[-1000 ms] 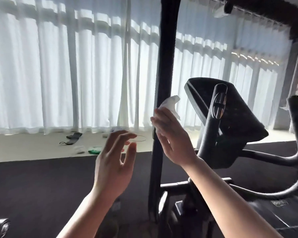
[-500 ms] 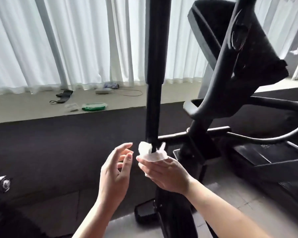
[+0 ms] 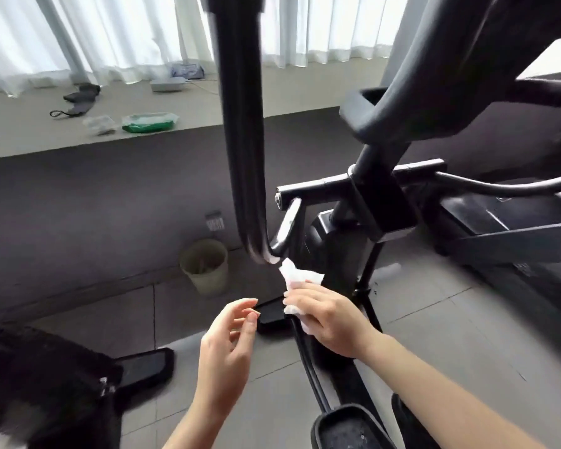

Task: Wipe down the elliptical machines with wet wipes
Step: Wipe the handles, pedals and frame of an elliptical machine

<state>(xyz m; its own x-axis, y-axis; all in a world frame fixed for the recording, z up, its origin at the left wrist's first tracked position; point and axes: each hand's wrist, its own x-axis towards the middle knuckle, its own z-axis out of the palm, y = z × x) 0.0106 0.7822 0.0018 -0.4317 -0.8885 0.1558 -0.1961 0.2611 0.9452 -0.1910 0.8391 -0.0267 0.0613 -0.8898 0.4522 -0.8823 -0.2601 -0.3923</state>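
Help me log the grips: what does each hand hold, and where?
Right hand grips the wet wipe by its lower part, against the elliptical's bar. Left hand holds nothing.

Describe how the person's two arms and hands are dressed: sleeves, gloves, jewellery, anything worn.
Both forearms are bare as far as the frame shows; no sleeve reaches into view. The left hand and the right hand wear no gloves. No ring, watch or bracelet shows on either wrist or on the visible fingers. Nails look short and unpainted.

bin (image 3: 204, 267) left of elliptical (image 3: 363, 241) | wipes pack (image 3: 149, 122) on ledge (image 3: 30, 137) behind
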